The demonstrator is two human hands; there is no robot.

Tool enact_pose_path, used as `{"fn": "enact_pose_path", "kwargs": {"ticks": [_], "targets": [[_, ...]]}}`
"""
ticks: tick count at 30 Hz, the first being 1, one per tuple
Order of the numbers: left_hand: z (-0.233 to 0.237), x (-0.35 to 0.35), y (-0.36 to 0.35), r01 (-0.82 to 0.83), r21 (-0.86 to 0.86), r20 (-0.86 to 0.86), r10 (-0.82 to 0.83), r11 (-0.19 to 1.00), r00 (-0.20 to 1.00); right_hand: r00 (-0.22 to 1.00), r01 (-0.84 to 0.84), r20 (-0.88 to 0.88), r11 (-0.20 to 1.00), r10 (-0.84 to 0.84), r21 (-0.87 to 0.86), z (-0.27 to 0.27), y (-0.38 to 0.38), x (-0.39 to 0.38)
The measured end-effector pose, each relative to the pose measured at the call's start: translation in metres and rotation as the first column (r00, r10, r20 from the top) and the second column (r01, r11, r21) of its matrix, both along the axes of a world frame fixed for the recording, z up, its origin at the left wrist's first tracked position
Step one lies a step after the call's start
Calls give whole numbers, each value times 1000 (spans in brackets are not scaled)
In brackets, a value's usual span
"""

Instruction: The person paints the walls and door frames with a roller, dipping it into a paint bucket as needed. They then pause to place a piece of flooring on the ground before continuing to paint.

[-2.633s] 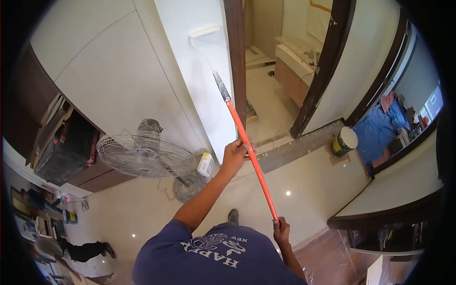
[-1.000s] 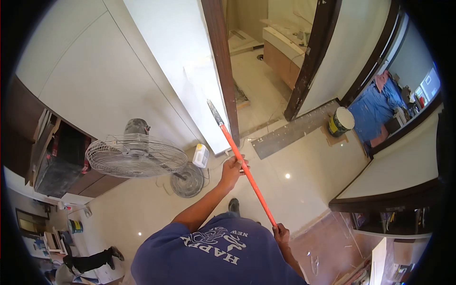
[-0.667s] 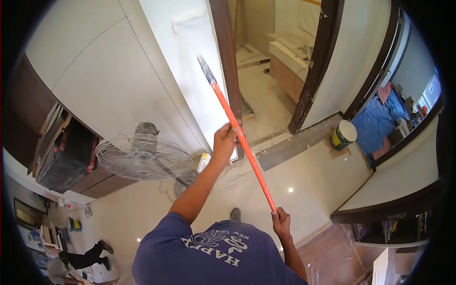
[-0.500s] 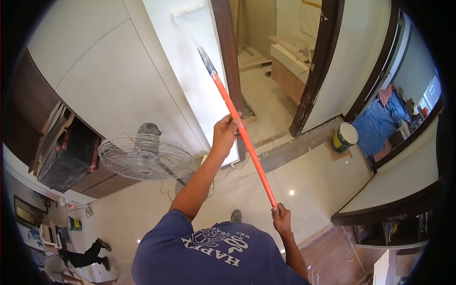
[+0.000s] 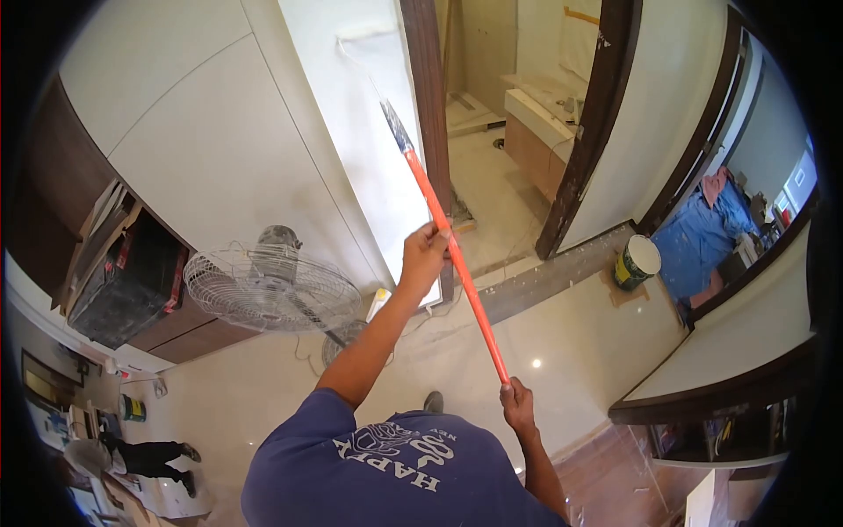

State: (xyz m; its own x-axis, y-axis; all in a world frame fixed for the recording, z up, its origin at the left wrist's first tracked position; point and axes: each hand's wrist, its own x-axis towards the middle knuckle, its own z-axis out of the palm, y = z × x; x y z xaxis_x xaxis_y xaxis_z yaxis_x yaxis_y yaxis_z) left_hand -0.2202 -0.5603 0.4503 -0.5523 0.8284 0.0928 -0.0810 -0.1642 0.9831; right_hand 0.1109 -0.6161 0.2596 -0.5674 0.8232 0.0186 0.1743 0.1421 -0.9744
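Observation:
A paint roller on a long orange pole slants up from my body to the white wall strip beside the dark door frame. Its roller head lies against the wall near the top of the view, joined by a thin wire arm and a dark, paint-spattered handle. My left hand is closed around the upper part of the pole. Lower down, my right hand grips the pole's bottom end, close to my body. Part of the left fingers is hidden behind the pole.
A standing fan is left of my left arm. A paint bucket sits on the floor at right, near blue sheeting. An open doorway is ahead. At lower left is another person beside another bucket.
The roller head has slid a little down the wall, and the pole and my left hand have come slightly lower with it. At lower left the other person has shifted posture.

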Motion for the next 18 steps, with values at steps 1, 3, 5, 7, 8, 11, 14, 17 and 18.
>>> {"fn": "enact_pose_path", "kwargs": {"ticks": [1, 3, 5, 7, 8, 11, 14, 17, 18], "targets": [[4, 1, 0, 1, 5, -4, -1, 1000, 1000, 1000, 1, -19, 1000, -1, -28, 15, 0, -3], [8, 2, 2, 6, 15, -11, -6, 1000, 1000, 1000, -15, 0, 999, 15, -38, 15, -3, 2], [-14, 5, -4, 27, -47, 42, -25, 999, 999, 999, -12, 42, 999, 13, -31, -2, -7, 11], [-53, 5, -8, 46, -73, 48, -43, 996, 998, 998, -6, 66, 1000, 8, -28, -29, -19, 23], [-62, 9, -12, 35, -104, 100, -25, 994, 995, 998, -12, 63, 1000, 13, -20, -43, -24, 29], [-60, 9, -14, 14, -66, 67, -9, 998, 998, 998, -8, 56, 999, 10, -36, -48, -28, 25], [-8, -5, -3, -13, 17, 5, 13, 1000, 1000, 998, -8, 58, 999, 5, 36, -12, -6, -1], [48, -20, 11, -26, 110, -24, 28, 994, 999, 1000, -8, 0, 998, 8, 57, 27, 14, -32], [64, -21, 13, -34, 130, -32, 39, 991, 999, 1000, -11, -16, 999, 11, 44, 41, 18, -40]]}}
